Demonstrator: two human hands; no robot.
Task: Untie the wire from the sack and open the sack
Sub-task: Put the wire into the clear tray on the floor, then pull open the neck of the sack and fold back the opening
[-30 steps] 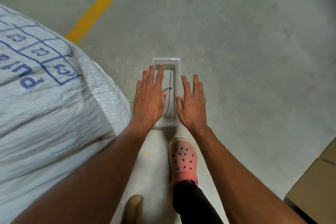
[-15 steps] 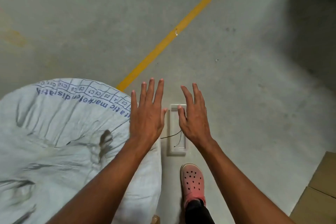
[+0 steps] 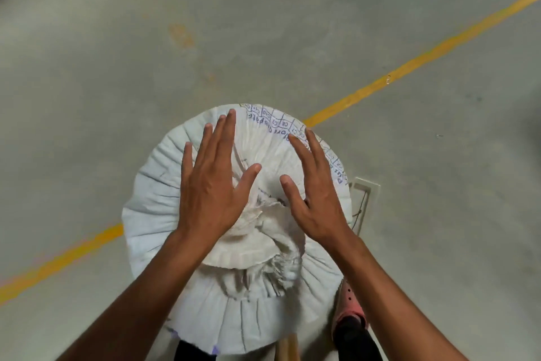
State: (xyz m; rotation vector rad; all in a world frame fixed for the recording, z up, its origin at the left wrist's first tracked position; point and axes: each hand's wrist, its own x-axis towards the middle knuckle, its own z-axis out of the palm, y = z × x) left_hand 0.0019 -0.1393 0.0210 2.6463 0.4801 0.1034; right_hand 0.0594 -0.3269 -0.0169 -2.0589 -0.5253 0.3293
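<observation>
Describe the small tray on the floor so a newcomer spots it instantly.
Find the big white woven sack standing on the grey concrete floor. Just off its edge beside the right hand sits a clear rectangular plastic tray, the only container, with thin dark wire in it.

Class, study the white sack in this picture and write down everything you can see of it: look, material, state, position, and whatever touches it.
The sack is white woven plastic by its look, with blue printed letters and a grid along its far right edge. It stands upright on the grey floor, seen from above, full and rounded. Its top is gathered into radiating pleats, with a crumpled bunch of loose fabric at the middle. The left hand and right hand are spread open over that bunch; contact cannot be told. A pink shoe stands at its near right side.
</observation>
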